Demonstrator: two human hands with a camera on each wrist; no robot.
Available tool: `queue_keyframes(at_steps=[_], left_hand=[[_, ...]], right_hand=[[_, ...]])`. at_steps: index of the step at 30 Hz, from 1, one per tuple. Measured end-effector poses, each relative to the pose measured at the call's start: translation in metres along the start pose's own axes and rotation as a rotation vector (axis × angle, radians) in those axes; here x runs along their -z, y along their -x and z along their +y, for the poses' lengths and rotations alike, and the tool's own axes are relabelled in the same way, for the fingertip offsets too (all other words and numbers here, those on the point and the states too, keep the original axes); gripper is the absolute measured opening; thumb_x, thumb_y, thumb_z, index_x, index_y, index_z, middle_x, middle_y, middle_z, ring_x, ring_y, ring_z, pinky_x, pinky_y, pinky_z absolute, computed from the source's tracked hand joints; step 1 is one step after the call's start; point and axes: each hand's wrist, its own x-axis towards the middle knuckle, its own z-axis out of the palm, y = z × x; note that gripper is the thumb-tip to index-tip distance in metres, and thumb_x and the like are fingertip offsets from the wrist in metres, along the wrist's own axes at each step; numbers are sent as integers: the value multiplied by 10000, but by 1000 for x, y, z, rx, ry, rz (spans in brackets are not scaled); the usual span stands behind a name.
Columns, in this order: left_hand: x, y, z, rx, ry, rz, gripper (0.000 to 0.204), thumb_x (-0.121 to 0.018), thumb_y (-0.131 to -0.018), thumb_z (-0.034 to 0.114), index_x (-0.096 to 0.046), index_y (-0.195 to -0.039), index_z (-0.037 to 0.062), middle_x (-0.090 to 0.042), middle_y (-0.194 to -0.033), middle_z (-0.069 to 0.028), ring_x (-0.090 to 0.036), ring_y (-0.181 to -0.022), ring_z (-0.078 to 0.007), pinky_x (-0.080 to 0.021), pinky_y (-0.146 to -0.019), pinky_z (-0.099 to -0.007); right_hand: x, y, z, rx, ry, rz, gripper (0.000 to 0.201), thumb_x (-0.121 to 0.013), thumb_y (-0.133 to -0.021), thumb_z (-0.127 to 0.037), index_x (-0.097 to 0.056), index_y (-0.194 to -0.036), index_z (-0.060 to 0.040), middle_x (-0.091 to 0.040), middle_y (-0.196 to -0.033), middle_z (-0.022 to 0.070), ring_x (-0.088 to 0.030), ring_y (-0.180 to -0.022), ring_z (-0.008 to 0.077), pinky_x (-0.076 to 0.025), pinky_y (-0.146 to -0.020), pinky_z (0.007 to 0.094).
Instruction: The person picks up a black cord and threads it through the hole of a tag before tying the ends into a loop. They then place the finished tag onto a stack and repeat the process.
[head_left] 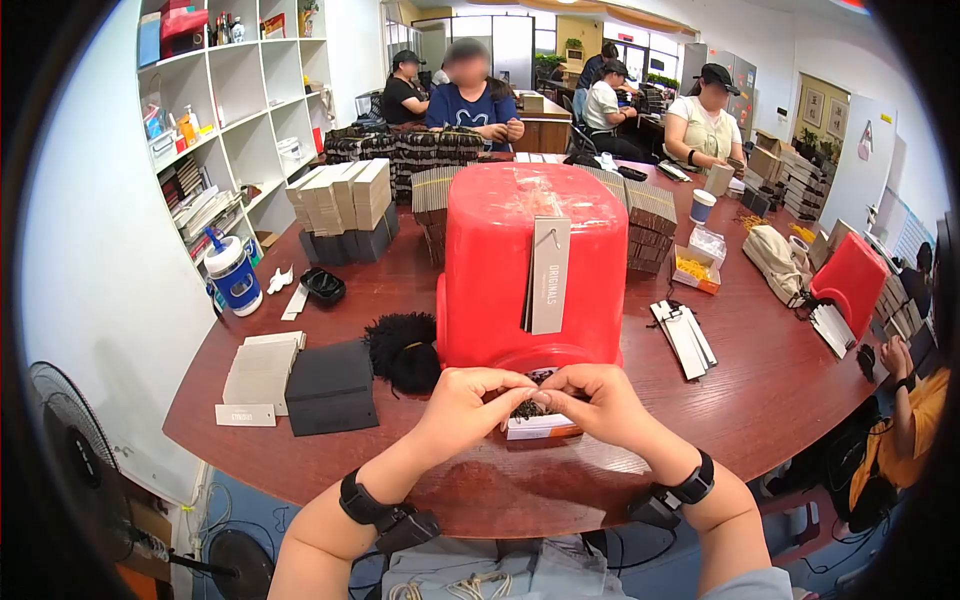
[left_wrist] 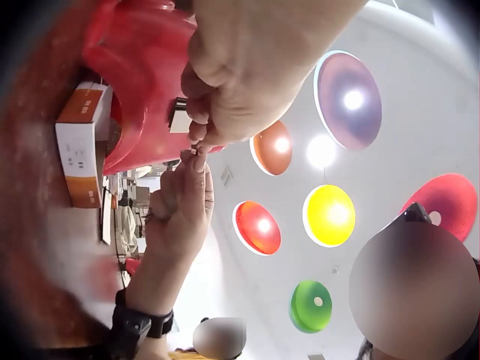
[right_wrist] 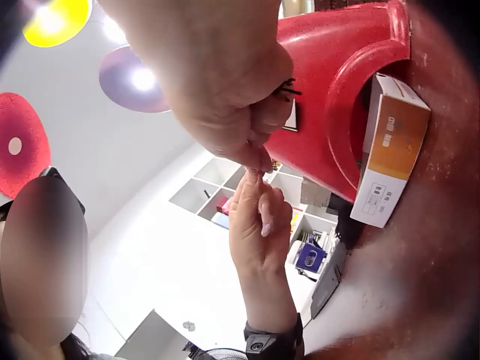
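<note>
My left hand and right hand meet at their fingertips above a small white-and-orange box. Thumbs and forefingers pinch a tiny piece, mostly hidden by the fingertips; I cannot tell its kind. Thin dark pieces stick out from the curled fingers of the right hand in the right wrist view. Small dark bits fill the box. Right behind it stands an upturned red plastic bin, with grey hang tags marked ORIGINALS hanging on its front.
Left of the bin lie a black bundle of cords, a dark card stack and pale tags. White strips lie to the right, near a box of yellow bits. Stacked bundles stand behind; several people sit around.
</note>
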Motion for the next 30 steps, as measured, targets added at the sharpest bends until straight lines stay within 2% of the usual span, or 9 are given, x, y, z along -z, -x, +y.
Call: queue_keyframes(at_steps=[7, 10, 11, 13, 15, 16, 19, 23, 30], left_hand=[[12, -3, 4, 36, 36, 30, 102, -567, -777, 72, -597, -793, -24, -545, -579, 1, -465, -463, -25, -342, -402, -156], [24, -9, 10, 107, -32, 126, 124, -564, -785, 115, -584, -733, 4, -520, -527, 0, -433, -420, -16, -311, -379, -155], [27, -14, 11, 68, -79, 187, 144, -563, -786, 124, -569, -702, 8, -514, -511, -3, -420, -403, -17, -310, -372, -161], [30, -30, 19, -4, -164, 285, 147, -570, -781, 127, -552, -694, 9, -530, -541, -6, -443, -443, -24, -340, -398, -168], [21, -55, 11, -377, -366, 461, 159, -590, -768, 147, -540, -716, 5, -544, -597, 1, -465, -505, -28, -372, -445, -176], [13, -59, 20, -284, -419, 487, 209, -645, -716, 178, -524, -750, 11, -545, -673, -14, -487, -526, -52, -397, -488, -194], [-8, -74, 25, -555, -990, 694, 434, -669, -628, 372, -463, -802, 33, -482, -763, -88, -530, -650, -206, -437, -516, -279], [-20, -80, 21, -402, -1115, 706, 428, -652, -624, 376, -451, -783, 33, -456, -766, -97, -510, -686, -244, -441, -540, -324], [-6, -72, 17, -517, -1161, 647, 305, -652, -641, 259, -466, -741, 39, -467, -719, -78, -495, -656, -229, -426, -535, -312]], right_hand=[[13, 0, -16, -83, 49, 24, 114, -581, -765, -96, -610, -821, -1, -448, -515, -52, -348, -477, 3, -279, -418, 177], [24, -5, -16, -15, 5, 147, 108, -572, -769, -86, -610, -799, 10, -395, -494, -90, -314, -451, -11, -246, -401, 168], [29, -6, -26, -63, -53, 164, 108, -574, -766, -81, -606, -801, 16, -420, -516, -85, -338, -478, -15, -261, -419, 160], [36, -18, -28, 106, -19, 275, 99, -572, -769, -75, -603, -795, 15, -451, -552, -78, -362, -516, -18, -276, -447, 147], [43, -27, -47, 100, -96, 328, 95, -570, -775, -75, -599, -793, 13, -482, -591, -69, -374, -543, -17, -287, -475, 137], [45, -32, -52, 137, -140, 361, 93, -568, -779, -76, -594, -788, 13, -492, -608, -67, -376, -547, -17, -289, -481, 131], [45, -41, -64, 220, -200, 421, 103, -568, -781, -84, -584, -813, 13, -491, -625, -65, -373, -562, -19, -287, -488, 130], [48, -40, -63, 226, -238, 430, 108, -567, -783, -90, -580, -816, 12, -493, -628, -64, -373, -565, -18, -289, -493, 131], [53, -38, -65, 215, -214, 444, 110, -565, -782, -96, -579, -798, 12, -495, -628, -63, -379, -572, -15, -296, -503, 133]])
